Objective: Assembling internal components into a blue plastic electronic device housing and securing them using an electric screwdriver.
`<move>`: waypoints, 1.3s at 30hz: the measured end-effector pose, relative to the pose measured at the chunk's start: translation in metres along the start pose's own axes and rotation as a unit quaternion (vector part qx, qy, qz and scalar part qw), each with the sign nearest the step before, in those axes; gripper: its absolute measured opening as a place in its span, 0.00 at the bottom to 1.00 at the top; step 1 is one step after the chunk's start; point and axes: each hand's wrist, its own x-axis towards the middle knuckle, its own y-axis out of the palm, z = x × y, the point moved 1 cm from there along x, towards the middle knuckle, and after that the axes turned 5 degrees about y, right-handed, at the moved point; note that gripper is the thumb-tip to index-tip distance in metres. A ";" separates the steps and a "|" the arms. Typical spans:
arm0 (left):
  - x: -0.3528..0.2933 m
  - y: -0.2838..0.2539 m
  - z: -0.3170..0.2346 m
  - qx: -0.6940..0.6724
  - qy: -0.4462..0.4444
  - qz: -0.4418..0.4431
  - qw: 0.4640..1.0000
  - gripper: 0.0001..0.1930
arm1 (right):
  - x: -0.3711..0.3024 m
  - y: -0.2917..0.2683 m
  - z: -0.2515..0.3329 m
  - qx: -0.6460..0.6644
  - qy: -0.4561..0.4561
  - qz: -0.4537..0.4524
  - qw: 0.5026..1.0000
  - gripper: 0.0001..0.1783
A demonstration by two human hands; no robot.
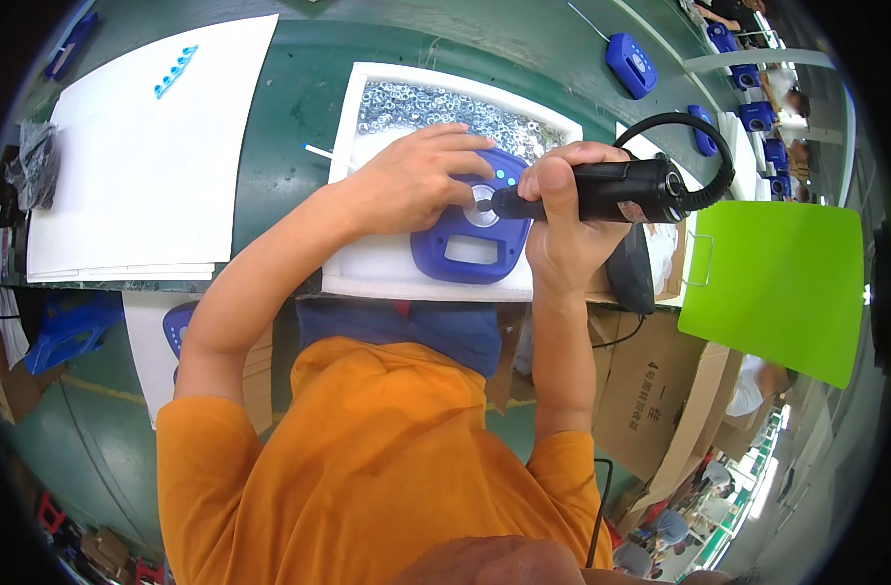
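A blue plastic casing (465, 255) with a rectangular opening lies on the white foam tray (367, 273) in front of me. My left hand (421, 180) reaches over its left side, fingers curled onto it near the round silver centre. In my right hand (574, 219) is a black electric screwdriver (621, 191), held almost level and pointing left. Its tip meets the silver disc (484, 207) in the middle of the casing. Whether a small part sits between my left fingertips cannot be made out. Many small metal nuts (416, 105) fill the tray's far part.
White sheets (153, 166) with a blue strip (176, 71) lie at left, beside a grey plastic bag (33, 166). More blue casings (631, 65) sit at far right. A green board (772, 292) and a cardboard box (650, 390) stand at right. A thick cable (723, 146) loops behind the screwdriver.
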 end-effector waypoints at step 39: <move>0.006 -0.005 -0.004 0.024 -0.007 0.005 1.000 0.09 | 0.007 -0.015 -0.005 0.027 0.014 0.034 0.999 0.20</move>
